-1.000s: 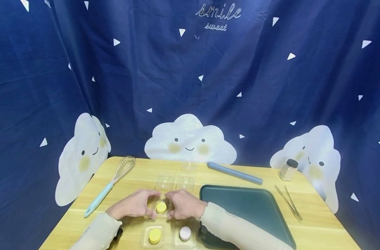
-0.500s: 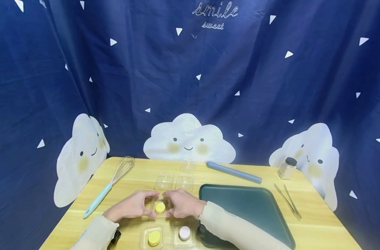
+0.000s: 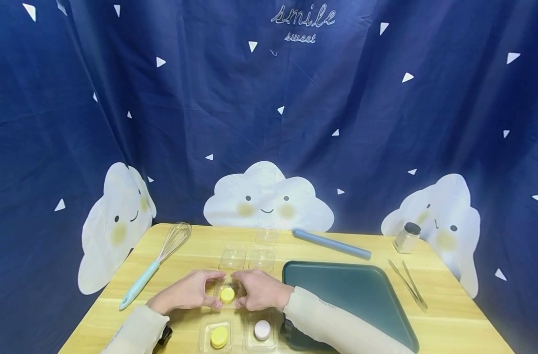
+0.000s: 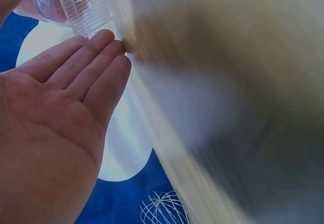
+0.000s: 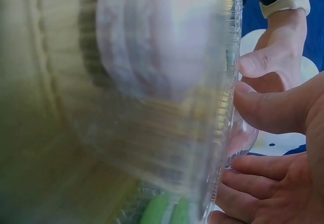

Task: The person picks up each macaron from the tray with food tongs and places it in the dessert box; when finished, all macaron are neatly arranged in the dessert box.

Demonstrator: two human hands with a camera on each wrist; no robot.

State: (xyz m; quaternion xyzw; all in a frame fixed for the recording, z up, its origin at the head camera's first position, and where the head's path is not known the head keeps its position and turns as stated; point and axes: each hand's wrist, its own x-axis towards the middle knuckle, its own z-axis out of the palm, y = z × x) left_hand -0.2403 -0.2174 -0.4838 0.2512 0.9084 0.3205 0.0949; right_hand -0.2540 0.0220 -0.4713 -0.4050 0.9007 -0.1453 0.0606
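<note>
My left hand (image 3: 191, 291) and right hand (image 3: 261, 290) hold a clear plastic box (image 4: 91, 13) from its two sides, thumbs at the near corners and fingers at the far ones. Inside it sits a yellow macaron (image 3: 227, 295). From the left wrist, several fingers (image 4: 96, 64) look nearly straight, their tips at the box's ridged edge. Closer to me are two more clear boxes, one with a yellow macaron (image 3: 219, 337), the other with a pale lilac macaron (image 3: 262, 330). That lilac one looms blurred in the right wrist view, with a green macaron (image 5: 164, 210) below it.
Beyond the hands stand empty clear containers (image 3: 233, 257). A whisk (image 3: 151, 270) lies at left. To the right are a dark green tray (image 3: 339, 280), partly under my right forearm, and tongs (image 3: 409, 286). A blue-grey rod (image 3: 332, 244) and a black-lidded jar (image 3: 408, 239) lie farther back.
</note>
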